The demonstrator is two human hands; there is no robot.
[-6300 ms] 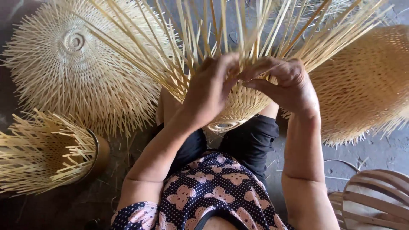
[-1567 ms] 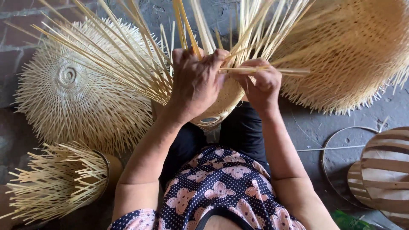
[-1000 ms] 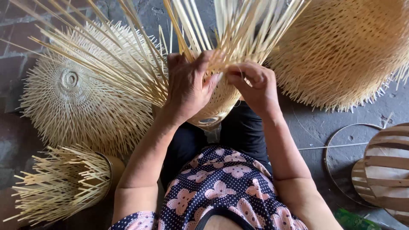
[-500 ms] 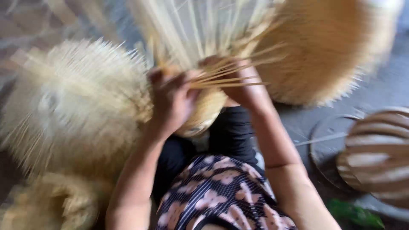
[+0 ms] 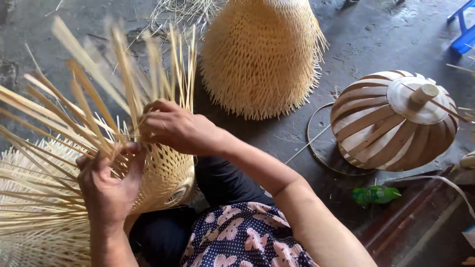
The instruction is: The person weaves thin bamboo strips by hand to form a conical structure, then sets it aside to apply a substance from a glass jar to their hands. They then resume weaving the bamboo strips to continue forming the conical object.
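- Left hand (image 5: 106,185) curled around loose bamboo strips (image 5: 59,128), thumb up, fingers pinching a bunch at the woven rim.
- Right hand (image 5: 173,127) bent over the top edge, fingertips pinching single strips between the uprights.
- Half-woven bamboo basket (image 5: 166,175) resting in the lap, between both hands, open weave visible, unwoven strips fanning up and to the left.
- Ground: bare grey concrete floor (image 5: 376,34), dusty, stained, scattered with thin slivers.
- Finished woven cone-shaped shade (image 5: 262,54) standing on the floor, well apart from the hands, fringe of strip ends at its base.
- Wooden slatted dome form (image 5: 391,121) to the right, peg on top, sitting on a wire ring (image 5: 316,148).
- Green plastic bottle (image 5: 376,194) lying just below the dome.
- Blue furniture leg (image 5: 462,29) at far right edge.
- More woven bamboo work (image 5: 29,217) bottom left, partly hidden behind strips.
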